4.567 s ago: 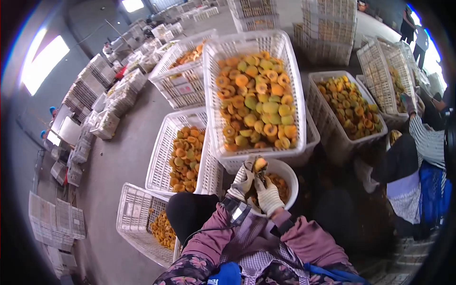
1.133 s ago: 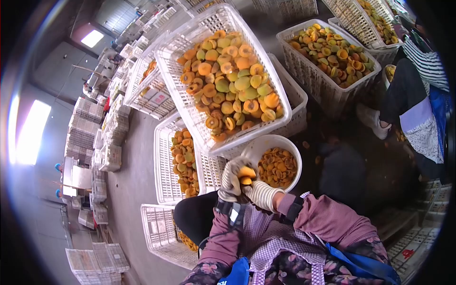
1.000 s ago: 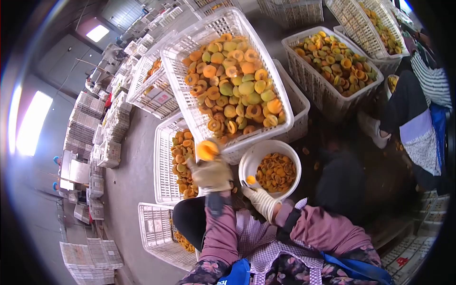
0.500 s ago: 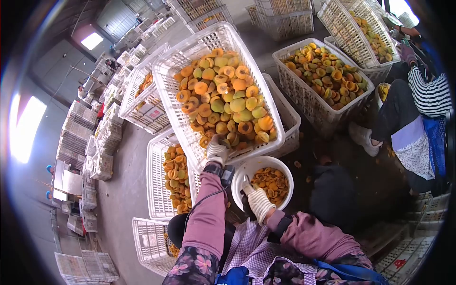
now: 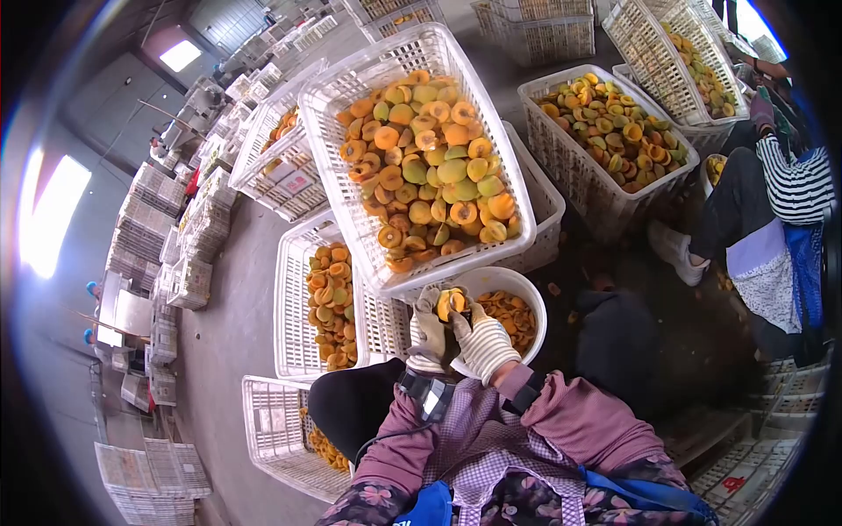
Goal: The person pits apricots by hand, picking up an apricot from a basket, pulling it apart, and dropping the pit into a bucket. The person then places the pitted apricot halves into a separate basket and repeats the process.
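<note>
My left hand (image 5: 428, 331), in a white knit glove with dark fingertips, is closed around a yellow-orange peach half (image 5: 452, 302). Right beside it, my similarly gloved right hand (image 5: 485, 344) has its fingers curled against the fruit. The small metal hand tool seen in it earlier is mostly hidden now. Both hands are over the near left rim of a white bucket (image 5: 540, 326) holding orange pit pieces and scraps (image 5: 511, 317). Just beyond them, a tilted white crate (image 5: 326, 167) is filled with halved peaches (image 5: 430, 167), some showing brown pits or hollows.
Left of me, white crates hold hollowed peach halves (image 5: 331, 307) and orange scraps (image 5: 324, 443). Another full crate (image 5: 605, 131) stands at right. Farther right sits a person in a striped sleeve (image 5: 798, 188). Stacked crates (image 5: 145, 223) line the left side of the hall.
My left hand has come back from the peaches in the tilted crate, bringing a peach half to my right hand above the bucket. My right hand has risen slightly to meet it.
</note>
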Action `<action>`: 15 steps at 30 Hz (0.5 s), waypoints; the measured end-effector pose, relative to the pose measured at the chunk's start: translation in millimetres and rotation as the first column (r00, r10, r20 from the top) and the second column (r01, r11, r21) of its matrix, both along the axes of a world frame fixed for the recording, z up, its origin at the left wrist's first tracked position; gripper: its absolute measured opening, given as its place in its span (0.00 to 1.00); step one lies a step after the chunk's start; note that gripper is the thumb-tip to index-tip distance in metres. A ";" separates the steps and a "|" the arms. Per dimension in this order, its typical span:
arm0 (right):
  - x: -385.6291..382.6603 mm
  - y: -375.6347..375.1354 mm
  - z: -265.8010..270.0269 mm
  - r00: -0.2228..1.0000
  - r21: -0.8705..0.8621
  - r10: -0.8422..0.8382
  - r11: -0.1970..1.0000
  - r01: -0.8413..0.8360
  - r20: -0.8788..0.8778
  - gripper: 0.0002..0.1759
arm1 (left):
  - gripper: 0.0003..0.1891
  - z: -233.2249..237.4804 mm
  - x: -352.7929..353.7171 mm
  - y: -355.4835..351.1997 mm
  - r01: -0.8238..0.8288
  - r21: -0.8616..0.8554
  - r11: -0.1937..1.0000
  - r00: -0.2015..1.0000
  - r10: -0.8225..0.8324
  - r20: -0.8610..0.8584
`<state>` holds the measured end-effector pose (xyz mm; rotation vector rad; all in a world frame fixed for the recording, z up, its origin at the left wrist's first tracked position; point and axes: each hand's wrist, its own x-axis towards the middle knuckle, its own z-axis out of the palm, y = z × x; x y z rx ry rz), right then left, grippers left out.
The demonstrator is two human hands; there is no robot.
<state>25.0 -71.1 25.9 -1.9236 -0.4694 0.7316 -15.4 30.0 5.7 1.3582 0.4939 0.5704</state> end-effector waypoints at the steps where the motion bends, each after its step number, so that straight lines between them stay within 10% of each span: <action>1: 0.3 -0.3 0.8 1.000 -0.014 -0.006 1.000 0.007 0.015 0.29 | 0.16 1.3 -1.3 -1.1 -0.016 0.150 0.989 1.000 0.018 -0.012; 4: 1.1 -4.7 15.5 0.992 -0.114 0.084 0.991 -0.074 0.092 0.29 | 0.13 11.7 -4.2 -6.9 -0.047 0.344 0.938 0.978 0.113 -0.175; 9: 2.6 -7.0 20.9 0.963 -0.225 0.221 0.957 -0.184 0.155 0.28 | 0.12 7.2 -2.9 -3.7 -0.011 0.124 0.992 0.995 0.024 -0.097; 11: -5.3 -5.2 9.9 0.996 -0.027 0.075 0.997 -0.073 0.057 0.26 | 0.13 7.3 0.4 -6.8 -0.025 0.024 0.999 1.000 0.025 0.018; 12: -10.2 -7.0 6.3 0.996 0.022 0.031 0.999 -0.033 0.078 0.26 | 0.12 8.6 6.9 -9.5 -0.074 -0.429 0.900 0.995 0.093 0.023; 15: -12.7 -7.0 5.5 0.992 0.066 -0.003 0.998 -0.006 0.126 0.27 | 0.12 16.7 4.8 -10.1 -0.035 -0.399 0.916 0.999 0.043 0.013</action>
